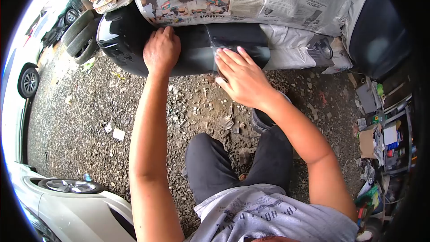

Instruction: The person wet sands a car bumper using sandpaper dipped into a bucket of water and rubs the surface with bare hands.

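A glossy black panel (192,40) lies at 12 o'clock, its far edge bordered by newspaper (289,4). At 11 o'clock the left hand (162,49) rests on it with fingers curled; their tips are hidden, so I cannot tell if it is clamped. At 1 o'clock the right hand (241,75) lies flat, fingers outstretched, over a greyish patch. Worn tyres (77,30) sit at 10 o'clock.
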A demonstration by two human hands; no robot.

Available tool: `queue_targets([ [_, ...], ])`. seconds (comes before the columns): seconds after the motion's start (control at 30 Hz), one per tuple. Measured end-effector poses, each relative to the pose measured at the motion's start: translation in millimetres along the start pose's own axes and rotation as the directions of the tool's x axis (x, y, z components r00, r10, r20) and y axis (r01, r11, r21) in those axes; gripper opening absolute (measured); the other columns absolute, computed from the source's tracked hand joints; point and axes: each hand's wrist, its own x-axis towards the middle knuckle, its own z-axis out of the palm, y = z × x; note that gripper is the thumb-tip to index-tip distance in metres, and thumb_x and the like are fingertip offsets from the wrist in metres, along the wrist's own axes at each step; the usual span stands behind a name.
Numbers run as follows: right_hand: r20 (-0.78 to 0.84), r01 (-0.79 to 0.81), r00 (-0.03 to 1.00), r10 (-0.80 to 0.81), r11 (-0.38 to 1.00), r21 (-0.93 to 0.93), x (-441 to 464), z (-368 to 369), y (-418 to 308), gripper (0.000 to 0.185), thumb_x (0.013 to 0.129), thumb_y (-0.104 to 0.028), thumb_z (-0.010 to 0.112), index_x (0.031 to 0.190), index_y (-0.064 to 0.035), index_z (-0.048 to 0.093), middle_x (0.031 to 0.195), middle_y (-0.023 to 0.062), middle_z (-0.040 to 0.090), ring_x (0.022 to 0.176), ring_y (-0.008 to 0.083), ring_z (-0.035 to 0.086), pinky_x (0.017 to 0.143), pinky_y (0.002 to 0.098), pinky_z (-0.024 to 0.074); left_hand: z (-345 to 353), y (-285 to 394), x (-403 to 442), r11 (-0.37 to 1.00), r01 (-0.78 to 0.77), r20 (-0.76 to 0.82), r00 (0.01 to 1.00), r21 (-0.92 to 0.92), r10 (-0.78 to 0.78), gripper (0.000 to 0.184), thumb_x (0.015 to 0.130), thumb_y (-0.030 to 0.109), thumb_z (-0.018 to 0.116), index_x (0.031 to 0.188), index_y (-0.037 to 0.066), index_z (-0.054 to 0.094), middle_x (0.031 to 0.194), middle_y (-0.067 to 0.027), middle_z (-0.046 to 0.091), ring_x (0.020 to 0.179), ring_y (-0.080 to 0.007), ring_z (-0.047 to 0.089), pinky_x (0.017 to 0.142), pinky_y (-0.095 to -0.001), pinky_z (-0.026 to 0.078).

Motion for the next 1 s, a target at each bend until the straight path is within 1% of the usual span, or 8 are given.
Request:
queue_targets([
  [0.37,0.009,0.002,1.000,-0.002,1.000,0.005,-1.9,2.4,-6.3,0.060,0.105,-0.039,0.048,0.140,0.0102,0.053,0.152,0.0276,0.049,0.145,0.0375,0.043,0.125,0.0492,0.0256,2.3,1.0,-0.1,1.000,-0.014,-0.075,0.997,-0.002,0.014,0.014,0.090,0.021,0.059,0.091,0.009,0.066,0.092,-0.0098,0.068,0.091,-0.0314,0.067,0.078,-0.0463,0.056],
  [0.5,0.096,-0.139,0.986,0.135,0.989,0.041,44.8,21.5,2.5,0.058,0.107,-0.038,0.046,0.142,0.0088,0.051,0.155,0.0244,0.045,0.147,0.0357,0.039,0.125,0.0465,0.0260,1.2,1.7,-2.5,0.999,-0.033,-0.058,0.998,0.022,0.034,0.015,0.091,0.021,0.058,0.092,0.009,0.066,0.092,-0.0097,0.069,0.091,-0.0314,0.067,0.078,-0.0467,0.056],
  [0.63,0.062,-0.113,0.992,0.108,0.991,0.072,6.1,9.4,5.1,0.061,0.108,-0.037,0.045,0.148,0.0082,0.046,0.160,0.0235,0.040,0.151,0.0356,0.035,0.126,0.0461,0.0256,0.9,1.3,-1.5,0.998,-0.035,-0.046,0.998,0.054,0.038,0.015,0.092,0.022,0.056,0.093,0.010,0.066,0.090,-0.0094,0.069,0.090,-0.0321,0.067,0.079,-0.0470,0.056],
  [0.77,0.034,-0.336,0.942,0.335,0.939,0.073,-45.4,-5.1,52.9,0.063,0.108,-0.038,0.044,0.153,0.0062,0.040,0.164,0.0202,0.035,0.155,0.0341,0.028,0.128,0.0428,0.0210,2.0,1.3,-0.5,0.998,-0.033,-0.045,0.998,0.060,0.036,0.017,0.094,0.022,0.056,0.096,0.011,0.068,0.092,-0.0092,0.070,0.091,-0.0326,0.067,0.079,-0.0467,0.055],
  [0.8,0.154,-0.399,0.912,0.381,0.910,0.113,-40.5,-17.7,61.3,0.065,0.110,-0.040,0.038,0.155,0.0065,0.037,0.167,0.0214,0.030,0.157,0.0329,0.023,0.130,0.0410,0.0158,3.1,1.0,-1.1,0.998,-0.041,-0.050,0.998,0.057,0.044,0.018,0.094,0.023,0.056,0.097,0.011,0.068,0.093,-0.0091,0.070,0.091,-0.0326,0.067,0.079,-0.0467,0.055],
  [0.87,0.132,-0.530,0.846,0.516,0.842,0.107,-26.5,-5.7,51.4,0.067,0.111,-0.042,0.032,0.155,0.0078,0.035,0.167,0.0227,0.027,0.158,0.0334,0.021,0.130,0.0418,0.0136,0.7,3.5,-1.2,0.996,-0.028,-0.021,0.999,0.084,0.030,0.019,0.095,0.023,0.055,0.100,0.011,0.069,0.096,-0.0096,0.070,0.096,-0.0324,0.067,0.082,-0.0465,0.054],
  [0.93,0.161,-0.530,0.828,0.537,0.844,-0.088,-23.0,-12.8,18.6,0.069,0.111,-0.044,0.029,0.155,0.0090,0.036,0.166,0.0234,0.029,0.156,0.0350,0.024,0.130,0.0468,0.0129,-0.9,2.8,-1.5,0.995,-0.030,0.023,0.999,0.100,0.028,0.020,0.096,0.023,0.054,0.101,0.011,0.069,0.099,-0.0103,0.069,0.098,-0.0325,0.066,0.084,-0.0465,0.054],
  [1.0,-0.065,-0.443,0.896,0.440,0.895,-0.051,-43.1,1.3,-4.8,0.069,0.110,-0.045,0.032,0.146,0.0123,0.047,0.158,0.0267,0.042,0.151,0.0381,0.034,0.126,0.0501,0.0232,1.3,1.9,-0.6,0.989,-0.035,0.038,0.999,0.143,0.029,0.021,0.096,0.024,0.053,0.103,0.011,0.069,0.101,-0.0104,0.069,0.099,-0.0328,0.066,0.085,-0.0467,0.053],
])
